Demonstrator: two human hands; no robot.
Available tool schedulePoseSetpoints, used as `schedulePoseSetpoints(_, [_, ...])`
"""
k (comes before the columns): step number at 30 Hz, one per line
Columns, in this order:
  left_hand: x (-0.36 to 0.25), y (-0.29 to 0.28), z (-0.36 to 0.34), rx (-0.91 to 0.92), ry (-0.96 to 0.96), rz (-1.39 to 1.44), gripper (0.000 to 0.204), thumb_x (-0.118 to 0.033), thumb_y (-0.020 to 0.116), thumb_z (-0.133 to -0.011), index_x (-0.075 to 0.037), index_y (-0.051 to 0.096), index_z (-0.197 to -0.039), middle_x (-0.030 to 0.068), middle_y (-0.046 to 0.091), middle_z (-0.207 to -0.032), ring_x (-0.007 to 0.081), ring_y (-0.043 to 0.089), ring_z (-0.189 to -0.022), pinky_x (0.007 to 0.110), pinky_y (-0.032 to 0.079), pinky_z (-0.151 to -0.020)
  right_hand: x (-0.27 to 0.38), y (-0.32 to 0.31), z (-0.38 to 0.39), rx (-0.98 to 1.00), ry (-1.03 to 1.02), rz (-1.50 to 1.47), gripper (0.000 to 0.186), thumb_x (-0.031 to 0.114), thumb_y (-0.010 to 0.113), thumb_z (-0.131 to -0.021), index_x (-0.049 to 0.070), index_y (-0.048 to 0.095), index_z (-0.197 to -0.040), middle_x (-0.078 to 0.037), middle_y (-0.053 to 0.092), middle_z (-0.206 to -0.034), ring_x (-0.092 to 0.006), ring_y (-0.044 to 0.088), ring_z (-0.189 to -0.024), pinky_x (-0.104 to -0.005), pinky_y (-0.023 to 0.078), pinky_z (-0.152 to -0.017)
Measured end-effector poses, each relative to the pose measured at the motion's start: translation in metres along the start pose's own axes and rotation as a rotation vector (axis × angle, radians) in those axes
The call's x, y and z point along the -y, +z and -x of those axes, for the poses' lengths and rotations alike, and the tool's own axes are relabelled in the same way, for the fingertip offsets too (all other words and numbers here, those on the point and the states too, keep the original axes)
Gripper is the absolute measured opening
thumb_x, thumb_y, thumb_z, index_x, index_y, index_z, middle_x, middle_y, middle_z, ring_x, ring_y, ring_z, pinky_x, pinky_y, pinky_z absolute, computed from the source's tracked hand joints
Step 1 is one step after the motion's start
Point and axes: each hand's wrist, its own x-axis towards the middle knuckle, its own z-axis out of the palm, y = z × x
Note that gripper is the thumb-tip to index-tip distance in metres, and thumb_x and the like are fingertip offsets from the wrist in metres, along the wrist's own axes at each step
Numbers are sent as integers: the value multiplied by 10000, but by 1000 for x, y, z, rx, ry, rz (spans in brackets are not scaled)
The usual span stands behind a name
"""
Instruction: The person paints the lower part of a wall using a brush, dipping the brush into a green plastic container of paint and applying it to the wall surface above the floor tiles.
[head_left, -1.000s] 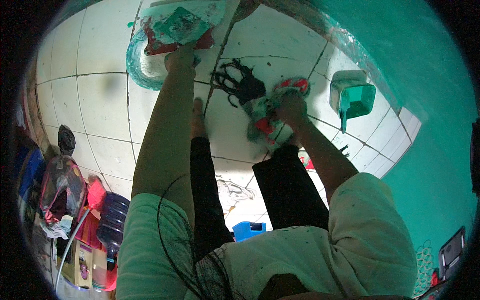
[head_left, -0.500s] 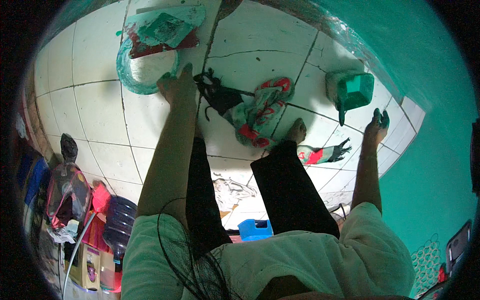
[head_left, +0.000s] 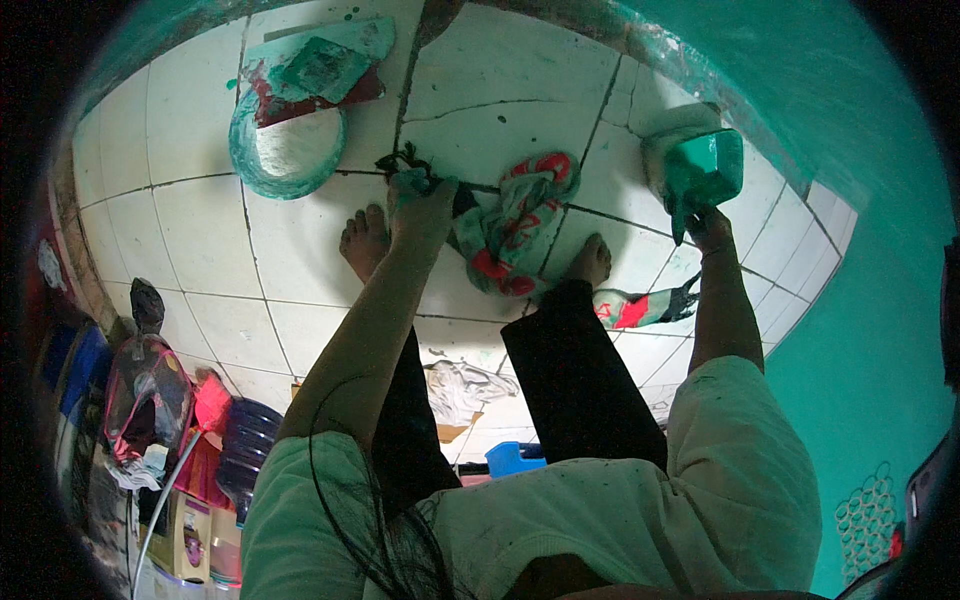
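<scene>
My left hand point(head_left: 420, 205), teal-stained, is closed at the black fringed end of a crumpled grey, red and black cloth point(head_left: 520, 220) on the tiled floor. My right hand point(head_left: 710, 228) grips the lower side of a green square container point(head_left: 710, 155), where a handle sticks out toward me; its fingertips are partly hidden. A second red, grey and black cloth point(head_left: 630, 310) lies left of my right forearm. At the upper left, a paint-smeared board with a teal block point(head_left: 325, 70) rests over the back of a round teal-rimmed tub point(head_left: 285, 165). My bare feet are beside the main cloth.
A teal wall point(head_left: 850, 330) runs along the right, with a mesh of rings point(head_left: 865, 515) low on it. Bags point(head_left: 145, 400), a dark bottle point(head_left: 250, 450) and a pink object point(head_left: 212, 400) crowd the lower left. A blue container point(head_left: 510, 455) and crumpled white material point(head_left: 460, 390) sit behind my legs.
My right hand has left the main cloth, moved rightward and reached the green container. My left hand has come down from the board and tub to the cloth's black end.
</scene>
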Motion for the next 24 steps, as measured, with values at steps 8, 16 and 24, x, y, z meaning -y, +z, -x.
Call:
schedulePoseSetpoints(8, [-39, 1, 28, 360, -171, 325, 463, -288, 724, -755, -28, 503, -1069, 101, 593, -953, 175, 568, -849, 331, 474, -779, 183, -13, 39, 74, 213, -635, 257, 101, 532, -830, 9, 590, -1062, -123, 641, -954, -234, 636, -804, -386, 548, -730])
schedulePoseSetpoints(16, [-122, -49, 87, 803, 259, 352, 564, -309, 729, -757, -33, 485, -1184, 84, 597, -1001, 160, 563, -875, 293, 477, -787, 348, -35, 127, 408, -31, -325, 201, 143, 538, -849, 5, 626, -967, -69, 659, -841, -135, 629, -719, -319, 534, -638])
schedulePoseSetpoints(24, [-201, -150, 213, 849, 44, 349, 553, -266, 706, -766, -54, 459, -1213, 93, 536, -1069, 191, 526, -931, 362, 482, -767, 494, -127, 244, 495, -213, -220, 298, 140, 598, -842, -22, 607, -1092, -81, 659, -871, -141, 622, -729, -288, 528, -617])
